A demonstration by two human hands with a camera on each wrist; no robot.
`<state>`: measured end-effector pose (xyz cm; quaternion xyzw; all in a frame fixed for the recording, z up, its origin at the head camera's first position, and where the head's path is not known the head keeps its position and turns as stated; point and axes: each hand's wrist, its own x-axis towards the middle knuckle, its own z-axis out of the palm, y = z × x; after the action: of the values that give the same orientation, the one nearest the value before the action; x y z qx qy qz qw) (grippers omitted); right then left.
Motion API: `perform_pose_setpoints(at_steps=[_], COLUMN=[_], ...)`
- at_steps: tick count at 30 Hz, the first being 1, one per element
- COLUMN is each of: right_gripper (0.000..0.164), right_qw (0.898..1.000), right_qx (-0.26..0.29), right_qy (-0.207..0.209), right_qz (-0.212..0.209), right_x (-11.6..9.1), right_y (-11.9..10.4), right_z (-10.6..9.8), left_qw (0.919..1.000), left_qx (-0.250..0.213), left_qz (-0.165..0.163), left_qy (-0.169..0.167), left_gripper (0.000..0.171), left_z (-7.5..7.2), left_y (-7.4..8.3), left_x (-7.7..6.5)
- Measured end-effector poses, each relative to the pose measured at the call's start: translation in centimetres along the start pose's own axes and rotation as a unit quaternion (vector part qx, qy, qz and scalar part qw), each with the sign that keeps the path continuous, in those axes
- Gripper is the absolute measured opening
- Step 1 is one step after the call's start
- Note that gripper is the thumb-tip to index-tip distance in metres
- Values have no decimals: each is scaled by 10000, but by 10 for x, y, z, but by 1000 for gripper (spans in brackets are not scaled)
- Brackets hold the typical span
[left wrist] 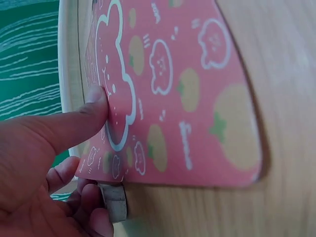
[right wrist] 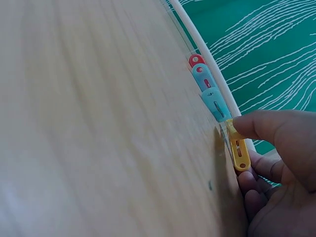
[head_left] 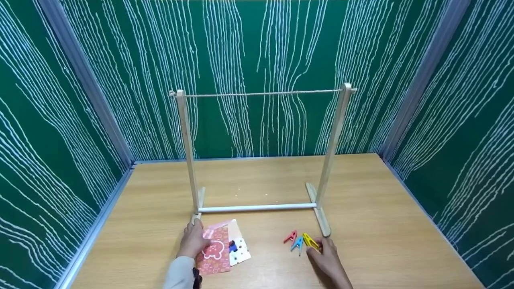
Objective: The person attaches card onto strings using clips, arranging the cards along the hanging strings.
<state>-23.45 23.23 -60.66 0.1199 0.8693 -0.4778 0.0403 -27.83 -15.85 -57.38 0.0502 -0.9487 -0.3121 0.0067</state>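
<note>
My left hand (head_left: 193,239) pinches the left edge of a pink patterned card (head_left: 219,257) printed with a white bear outline. In the left wrist view the thumb lies on the card's (left wrist: 182,98) face, while the other fingers curl by its edge. Partly under that card lies a white card (head_left: 241,251) with a blue figure and dark spots. At the right, my right hand (head_left: 327,257) holds a yellow clothespin (right wrist: 240,153) between thumb and fingers. Beside it on the table are a blue clothespin (head_left: 297,243) and a red clothespin (head_left: 290,236).
A wooden frame stands behind both hands, with a left post (head_left: 187,148), a right post (head_left: 333,148) and a string (head_left: 261,94) stretched between their tops. A white bar (head_left: 257,208) joins the posts low down. Green walls (head_left: 257,132) with white lines enclose the wooden table (head_left: 152,192).
</note>
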Motion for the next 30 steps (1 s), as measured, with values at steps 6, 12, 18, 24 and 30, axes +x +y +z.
perform_pose_setpoints(at_steps=[6,12,18,24,30], right_gripper=[34,36,36,40,42], right_qw=[9997,9995,9992,9989,9968], right_qx=[239,289,303,316,601], right_qy=[22,-6,-12,-97,-218], right_qz=[-38,134,247,340,478], right_x=[-2,-2,0,0,-1], right_y=[0,0,-1,-2,-4], right_z=[-2,-1,-2,-5,-7], left_qw=[9997,9989,9984,9974,9959], left_qx=[-18,-232,-280,-450,-581], left_qz=[-208,-304,-241,-304,-157], left_qy=[160,263,425,473,682], left_gripper=[53,50,45,40,39], left_z=[4,6,10,13,12], left_y=[2,3,2,2,1], left_x=[1,-2,-6,-8,-10])
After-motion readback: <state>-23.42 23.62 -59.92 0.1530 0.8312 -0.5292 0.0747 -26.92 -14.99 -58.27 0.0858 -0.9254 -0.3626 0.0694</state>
